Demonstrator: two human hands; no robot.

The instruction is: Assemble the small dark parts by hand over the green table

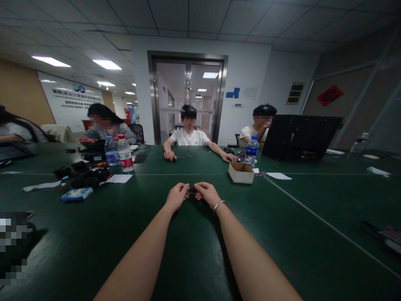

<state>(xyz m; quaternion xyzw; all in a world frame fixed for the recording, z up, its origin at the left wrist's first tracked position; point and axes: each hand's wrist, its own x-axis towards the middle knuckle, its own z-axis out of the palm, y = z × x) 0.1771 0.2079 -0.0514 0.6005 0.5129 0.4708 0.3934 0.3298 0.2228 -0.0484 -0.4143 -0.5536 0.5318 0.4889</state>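
Both forearms stretched forward, meeting at the middle.
The left hand (177,196) and the right hand (206,194) lie knuckles up, fingers curled and pinched, the tips touching each other.

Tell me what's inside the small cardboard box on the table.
The cardboard box stands open, but only its brown inner back wall shows. Its front wall hides the bottom, so any contents cannot be seen.

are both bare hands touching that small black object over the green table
Touching. The head view shows the left hand and right hand each pinching an end of the small black object, with no gap visible.
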